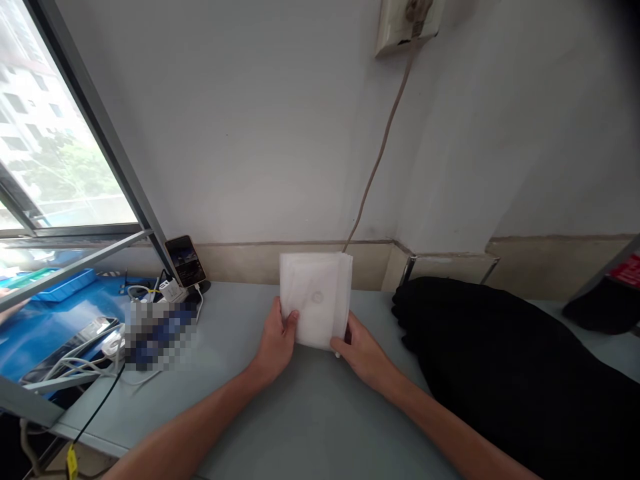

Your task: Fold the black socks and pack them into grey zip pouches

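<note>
A stack of thin, white, translucent square sleeves or bags is held up above the grey table. A faint round mark shows near its middle. My left hand grips its lower left edge, thumb on the front face. On the lower right edge my right hand is closed, its thumb near the bottom corner. The fingers behind the stack are hidden. What exactly the sleeves are, I cannot tell.
Black cloth lies heaped on the right. A phone stands at the back left, beside a white charger and tangled cables. A brown cord runs down the wall from a socket. A metal frame stands left.
</note>
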`<state>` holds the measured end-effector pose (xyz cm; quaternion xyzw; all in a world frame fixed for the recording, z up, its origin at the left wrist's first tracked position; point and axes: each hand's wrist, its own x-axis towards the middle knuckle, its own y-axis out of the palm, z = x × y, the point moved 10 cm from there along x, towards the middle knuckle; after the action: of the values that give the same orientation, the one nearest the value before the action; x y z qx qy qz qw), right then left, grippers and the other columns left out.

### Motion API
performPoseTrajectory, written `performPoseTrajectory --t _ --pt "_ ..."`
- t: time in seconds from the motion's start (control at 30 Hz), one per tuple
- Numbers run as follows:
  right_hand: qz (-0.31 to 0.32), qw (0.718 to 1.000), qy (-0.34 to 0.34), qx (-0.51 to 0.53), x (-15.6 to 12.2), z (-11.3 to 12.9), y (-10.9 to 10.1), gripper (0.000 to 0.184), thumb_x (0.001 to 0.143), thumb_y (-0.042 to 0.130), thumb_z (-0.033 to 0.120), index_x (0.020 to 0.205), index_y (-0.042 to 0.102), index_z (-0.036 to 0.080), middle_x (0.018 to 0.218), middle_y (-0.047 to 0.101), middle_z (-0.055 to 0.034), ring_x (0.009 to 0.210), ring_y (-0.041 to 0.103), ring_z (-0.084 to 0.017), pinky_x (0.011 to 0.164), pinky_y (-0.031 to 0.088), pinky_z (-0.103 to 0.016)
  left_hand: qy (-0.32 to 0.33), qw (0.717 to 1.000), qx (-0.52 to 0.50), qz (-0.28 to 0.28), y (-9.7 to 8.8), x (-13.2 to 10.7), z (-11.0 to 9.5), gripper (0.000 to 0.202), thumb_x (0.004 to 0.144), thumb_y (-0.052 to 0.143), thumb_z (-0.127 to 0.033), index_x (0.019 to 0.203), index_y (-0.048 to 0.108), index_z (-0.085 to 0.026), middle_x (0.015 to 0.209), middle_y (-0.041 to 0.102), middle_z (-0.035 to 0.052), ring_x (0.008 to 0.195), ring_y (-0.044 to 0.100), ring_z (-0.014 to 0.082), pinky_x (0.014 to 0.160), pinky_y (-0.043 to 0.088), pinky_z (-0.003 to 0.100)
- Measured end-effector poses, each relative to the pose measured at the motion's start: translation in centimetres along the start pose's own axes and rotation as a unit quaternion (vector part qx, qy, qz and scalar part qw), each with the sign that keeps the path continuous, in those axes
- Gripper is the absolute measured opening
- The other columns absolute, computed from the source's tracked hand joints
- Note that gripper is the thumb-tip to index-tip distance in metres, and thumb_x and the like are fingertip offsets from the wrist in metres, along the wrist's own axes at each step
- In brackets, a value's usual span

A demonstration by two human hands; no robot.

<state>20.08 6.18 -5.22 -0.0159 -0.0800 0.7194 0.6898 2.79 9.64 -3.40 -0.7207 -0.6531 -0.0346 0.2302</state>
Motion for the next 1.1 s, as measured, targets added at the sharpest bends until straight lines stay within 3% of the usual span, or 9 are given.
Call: performPoseTrajectory --t 0.13,0.27,0.37,0.53,0.73,0.87,0.93,1.0,1.1 --pt "-0.012 1.0 0.008 0.027 0.0 0.3 -0.2 0.048 0.075 0.057 0.02 0.122 0.063 0.022 0.103 0.075 -0.0031 0.079 0.065 -0.021 0.068 0.053 -0.032 -0.016 1.0 0.007 0.016 0.3 -0.3 -0.2 0.032 0.102 0.048 -0.055 0.11 0.051 -0.024 0.1 0.065 0.007 0.088 0.063 0.0247 0.079 0.054 0.04" --pt "-0.041 0.996 0.029 0.073 -0.2 0.5 -0.9 0.046 0.072 0.059 0.02 0.118 0.067 0.021 0.107 0.077 -0.0049 0.092 0.069 -0.026 0.075 0.056 -0.035 0.02 0.999 -0.003 0.034 0.4 -0.4 -1.7 0.034 0.103 0.047 -0.052 0.119 0.052 -0.023 0.11 0.065 0.0086 0.099 0.062 0.0263 0.089 0.053 0.041" --pt "-0.05 0.993 0.052 0.096 -0.2 0.2 -1.2 0.046 0.07 0.059 0.019 0.115 0.069 0.02 0.107 0.078 -0.0051 0.094 0.069 -0.027 0.075 0.056 -0.035 0.021 0.998 -0.009 0.058 0.7 -0.2 -1.9 0.034 0.103 0.047 -0.052 0.12 0.054 -0.023 0.108 0.066 0.0091 0.096 0.062 0.0261 0.086 0.054 0.04" --pt "-0.054 0.984 0.062 0.157 0.0 -0.5 -1.5 0.042 0.068 0.06 0.017 0.109 0.07 0.02 0.107 0.078 -0.0045 0.096 0.068 -0.027 0.08 0.055 -0.035 0.019 0.992 0.021 0.126 1.0 0.3 -1.5 0.033 0.102 0.049 -0.051 0.117 0.057 -0.023 0.098 0.067 0.0069 0.086 0.062 0.0245 0.075 0.053 0.036" --pt "-0.111 0.968 0.099 0.2 -0.1 -1.5 -2.9 0.024 0.069 0.062 0.022 0.092 0.068 0.023 0.099 0.075 -0.0042 0.091 0.067 -0.026 0.077 0.056 -0.035 0.009 0.975 0.057 0.215 0.1 0.8 -1.7 0.03 0.097 0.057 -0.051 0.104 0.061 -0.023 0.082 0.064 0.0021 0.07 0.057 0.0192 0.06 0.047 0.028" --pt "-0.156 0.962 0.091 0.207 0.1 -1.6 -4.3 0.01 0.071 0.064 0.028 0.079 0.06 0.026 0.082 0.067 -0.0003 0.076 0.06 -0.022 0.067 0.052 -0.033 -0.019 0.954 0.021 0.299 -0.2 0.6 -2.2 0.034 0.095 0.062 -0.05 0.116 0.063 -0.023 0.1 0.07 0.0065 0.088 0.065 0.024 0.071 0.055 0.031" --pt "-0.174 0.959 0.079 0.209 0.1 -1.6 -4.9 0.017 0.072 0.067 0.031 0.068 0.051 0.026 0.074 0.057 0.0016 0.071 0.054 -0.02 0.063 0.05 -0.031 -0.041 0.941 -0.006 0.337 -0.1 0.4 -2.3 0.039 0.094 0.063 -0.05 0.122 0.061 -0.023 0.113 0.069 0.0087 0.101 0.066 0.0268 0.077 0.056 0.033" --pt "-0.191 0.957 0.065 0.206 0.0 -1.5 -5.3 0.027 0.076 0.068 0.035 0.064 0.045 0.026 0.071 0.05 0.0022 0.069 0.05 -0.018 0.061 0.048 -0.029 -0.066 0.931 -0.025 0.357 -0.2 0.3 -1.9 0.042 0.094 0.063 -0.052 0.124 0.06 -0.023 0.117 0.069 0.0095 0.101 0.066 0.0267 0.071 0.055 0.031" --pt "-0.219 0.954 0.049 0.197 -0.4 -1.3 -5.8 0.027 0.08 0.065 0.038 0.066 0.045 0.026 0.073 0.046 0.0024 0.069 0.047 -0.018 0.06 0.046 -0.028 -0.097 0.921 -0.039 0.375 -0.1 0.2 -1.1 0.048 0.09 0.068 -0.055 0.125 0.06 -0.023 0.11 0.07 0.0089 0.086 0.066 0.0231 0.055 0.047 0.026"
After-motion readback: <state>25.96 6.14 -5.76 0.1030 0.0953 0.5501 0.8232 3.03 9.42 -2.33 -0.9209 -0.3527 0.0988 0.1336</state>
